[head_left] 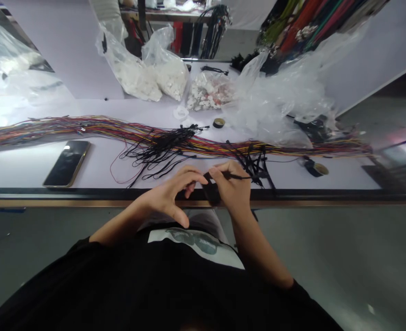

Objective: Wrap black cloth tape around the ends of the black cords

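Right hand (pixel 235 184): closed, thumb and fingers pinching a dark strip (pixel 211 193) at the near edge of the worktop (pixel 354 177), between the hands; a black lead (pixel 239 176) extends right from the same grip. Left hand (pixel 168 197): thumb spread wide from fingers, no grip visible; contact with the strip cannot be confirmed. For good control, support the strip's free end with the left fingertips and avoid twisting the lead. Ensure clearance from the black cables (pixel 170 141) and wire bundle (pixel 103 125) beyond.

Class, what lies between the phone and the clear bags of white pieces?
The head view shows a long bundle of coloured wires stretching between them.
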Motion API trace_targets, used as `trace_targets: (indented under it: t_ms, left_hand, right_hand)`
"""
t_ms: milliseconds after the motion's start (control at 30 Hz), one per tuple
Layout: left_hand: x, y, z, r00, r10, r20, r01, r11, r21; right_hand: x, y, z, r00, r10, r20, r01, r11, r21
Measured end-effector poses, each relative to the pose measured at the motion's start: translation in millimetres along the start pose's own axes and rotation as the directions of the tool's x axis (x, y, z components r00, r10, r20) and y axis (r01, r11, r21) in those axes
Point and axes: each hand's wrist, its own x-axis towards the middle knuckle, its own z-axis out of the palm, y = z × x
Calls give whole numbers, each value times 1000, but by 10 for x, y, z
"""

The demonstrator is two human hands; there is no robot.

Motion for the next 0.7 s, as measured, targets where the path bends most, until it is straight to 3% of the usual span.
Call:
trace_targets:
  t_ms: [67,133,200,300,433,500,600,700]
  left_hand:
    - [17,-17,13,995,-81,-57,84,996,44]
    - [59,-26,50,966,-162,-201,186,977,106]
    - [106,-19,95,946,-165,-279,224,955,193]
    - [147,3,152,936,-74,-343,190,929,318]
    - [128,8,218,894,4,-448,156,935,319]
    - [110,4,240,875,-63,-481,174,966,190]
    - [114,2,216,826,-275,-492,197,959,-206]
    - [164,-10,117,837,-468,-283,279,811,-515]
  right_hand:
    - [-19,-13,-14,997,-76,4,76,997,-21]
    - [-51,-33,-5,991,-134,13,134,991,-20]
    - [-86,-57,18,989,-144,-14,144,989,-19]
    - [-125,-77,55,998,-37,-51,38,999,28]
    - [-131,-49,75,991,102,84,-115,980,162]
    - [-120,-32,70,989,107,99,-123,976,177]
    - [-105,-46,50,997,60,42,-65,988,142]
    - [-99,-96,31,995,33,91,-44,992,115]
